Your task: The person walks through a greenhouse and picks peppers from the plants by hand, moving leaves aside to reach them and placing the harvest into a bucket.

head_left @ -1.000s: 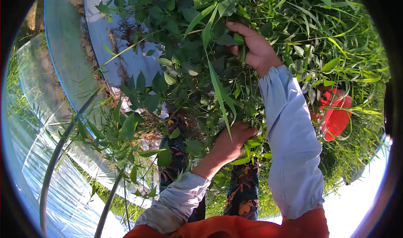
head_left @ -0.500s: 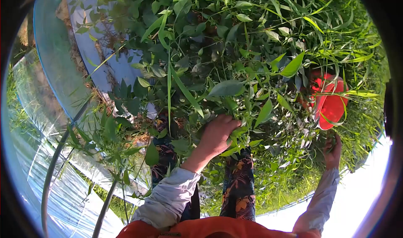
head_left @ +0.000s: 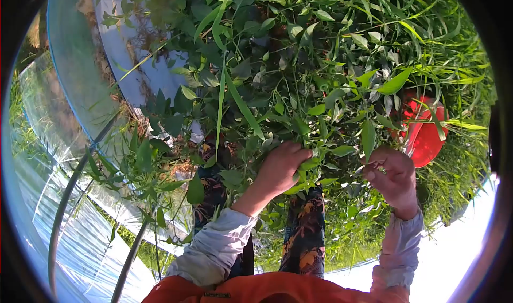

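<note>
Low among the leafy green plants (head_left: pixel 299 103), my left hand (head_left: pixel 280 169) is closed on a leafy stem (head_left: pixel 310 166). Foliage partly hides its fingertips. My right hand (head_left: pixel 394 177) is just below and left of a red container (head_left: pixel 427 137) that sits in the grass. Its fingers are curled in and the thumb meets the forefinger; whatever is pinched there is too small to make out. A long pointed leaf (head_left: pixel 368 137) hangs right above the right fingertips.
Clear plastic sheeting (head_left: pixel 69 111) with dark hoop poles (head_left: pixel 72 191) runs along the left. Pale sheeting (head_left: pixel 125 46) covers ground at upper left. Tall grass (head_left: pixel 459 73) grows on the right. My patterned trouser legs (head_left: pixel 304 233) stand between the arms.
My right hand has come up and left from beside the red container toward the plants, its fingers now curled. The left hand stays nearly in place. The view has shifted slightly.
</note>
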A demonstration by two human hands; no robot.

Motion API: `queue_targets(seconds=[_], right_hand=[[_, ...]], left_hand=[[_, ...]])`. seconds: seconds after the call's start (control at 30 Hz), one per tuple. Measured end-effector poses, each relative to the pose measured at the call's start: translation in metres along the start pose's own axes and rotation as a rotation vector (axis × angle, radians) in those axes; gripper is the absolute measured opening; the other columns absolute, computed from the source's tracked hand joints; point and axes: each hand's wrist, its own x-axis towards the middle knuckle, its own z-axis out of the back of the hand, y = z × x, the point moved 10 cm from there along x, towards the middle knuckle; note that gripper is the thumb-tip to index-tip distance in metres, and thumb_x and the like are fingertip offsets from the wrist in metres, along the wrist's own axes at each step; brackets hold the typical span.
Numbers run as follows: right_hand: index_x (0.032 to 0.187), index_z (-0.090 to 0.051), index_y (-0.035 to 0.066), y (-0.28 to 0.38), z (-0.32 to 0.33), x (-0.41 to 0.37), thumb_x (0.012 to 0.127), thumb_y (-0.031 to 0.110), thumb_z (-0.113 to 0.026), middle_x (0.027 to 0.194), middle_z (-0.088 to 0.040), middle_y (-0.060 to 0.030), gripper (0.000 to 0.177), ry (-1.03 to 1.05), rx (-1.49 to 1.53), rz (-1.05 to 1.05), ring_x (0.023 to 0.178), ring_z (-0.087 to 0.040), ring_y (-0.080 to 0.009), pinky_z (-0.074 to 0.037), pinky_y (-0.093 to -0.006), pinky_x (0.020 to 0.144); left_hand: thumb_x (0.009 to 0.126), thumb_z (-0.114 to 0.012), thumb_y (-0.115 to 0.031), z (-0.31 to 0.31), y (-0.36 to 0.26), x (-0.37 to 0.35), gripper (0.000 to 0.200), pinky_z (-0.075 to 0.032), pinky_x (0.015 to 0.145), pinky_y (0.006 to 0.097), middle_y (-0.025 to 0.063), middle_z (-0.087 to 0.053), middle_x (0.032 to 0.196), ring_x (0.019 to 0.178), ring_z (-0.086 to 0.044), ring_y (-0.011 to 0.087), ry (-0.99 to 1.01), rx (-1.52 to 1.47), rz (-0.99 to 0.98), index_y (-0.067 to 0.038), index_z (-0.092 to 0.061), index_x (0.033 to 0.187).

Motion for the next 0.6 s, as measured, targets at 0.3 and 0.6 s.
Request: queue_targets(seconds=[0.3, 0.6], right_hand=[[0.098, -0.066, 0.006, 0.028, -0.006, 0.182, 0.084, 0.016, -0.058, 0.098, -0.065, -0.0151, 0.019, -0.440, -0.609, 0.235, 0.087, -0.065, -0.0318, -0.052, -0.0376, 0.077], [0.096, -0.066, 0.007, 0.062, -0.070, 0.192, 0.084, 0.022, -0.059, 0.091, -0.066, -0.0119, 0.021, -0.326, -1.055, 0.552, 0.088, -0.064, -0.0315, -0.052, -0.0427, 0.074]], left_hand=[[0.073, -0.069, -0.009, -0.005, 0.008, -0.011, 0.033, -0.048, 0.078, 0.0422, 0.0130, -0.064, 0.094, 0.090, -0.060, 0.0331, 0.123, 0.019, 0.031, -0.006, -0.065, 0.105], [0.070, -0.063, 0.002, -0.013, 0.010, -0.018, 0.041, -0.048, 0.082, 0.0419, 0.0138, -0.065, 0.101, 0.096, -0.060, 0.0329, 0.184, 0.008, 0.023, -0.005, -0.066, 0.110]])
